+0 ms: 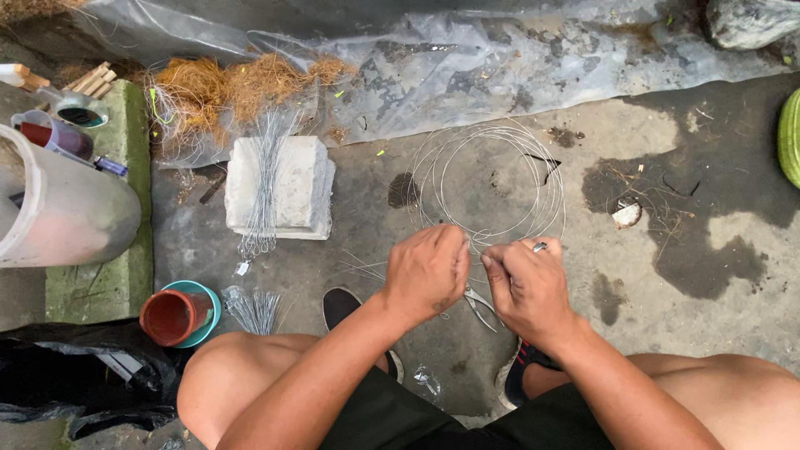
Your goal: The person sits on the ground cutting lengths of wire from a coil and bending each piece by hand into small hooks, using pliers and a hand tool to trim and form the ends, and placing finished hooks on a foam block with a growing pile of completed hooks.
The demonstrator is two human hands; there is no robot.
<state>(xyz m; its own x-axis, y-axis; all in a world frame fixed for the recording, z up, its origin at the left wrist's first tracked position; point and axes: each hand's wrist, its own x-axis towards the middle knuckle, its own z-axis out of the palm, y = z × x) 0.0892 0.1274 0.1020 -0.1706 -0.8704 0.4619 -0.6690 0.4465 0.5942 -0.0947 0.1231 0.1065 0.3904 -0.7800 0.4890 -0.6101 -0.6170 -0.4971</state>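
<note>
A coil of thin grey wire [492,179] lies in loops on the concrete floor in front of me. My left hand [427,271] and my right hand [529,287] meet at the near edge of the coil, both with fingers closed on the wire. A short metal piece [540,247] sticks out above my right fingers. Pliers [479,307] lie on the floor under and between my hands. My knees and dark shoes frame the bottom of the view.
A white stone block [283,187] with a bundle of cut wires [265,196] draped over it sits to the left. Coconut fibre [233,83], a clear plastic sheet [517,58], a white bucket [62,208], a terracotta pot [171,315], more cut wires [252,308] and a black bag [75,375] surround me.
</note>
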